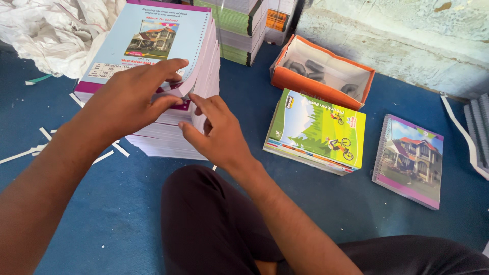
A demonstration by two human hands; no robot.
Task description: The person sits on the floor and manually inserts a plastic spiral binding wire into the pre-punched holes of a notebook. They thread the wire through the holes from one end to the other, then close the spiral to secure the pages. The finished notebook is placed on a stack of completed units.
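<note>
A tall stack of punched notebook blocks [175,66] with a pale blue cover showing a house stands on the blue floor at upper left. My left hand [133,94] lies on the top cover and lifts its near corner with fingers and thumb. My right hand [214,130] presses against the stack's near side, its fingertips slipped between the sheets just below the lifted part. A green-covered pile of notebooks [318,130] with cyclists lies to the right. Further right lies one spiral-bound notebook [410,158] with a house cover.
An open orange cardboard box [326,69] with dark coils inside sits behind the green pile. More book stacks [239,25] stand at the back, crumpled white sacking [56,30] at upper left. Paper strips [30,150] litter the blue floor. My dark-trousered knee [214,224] is in front.
</note>
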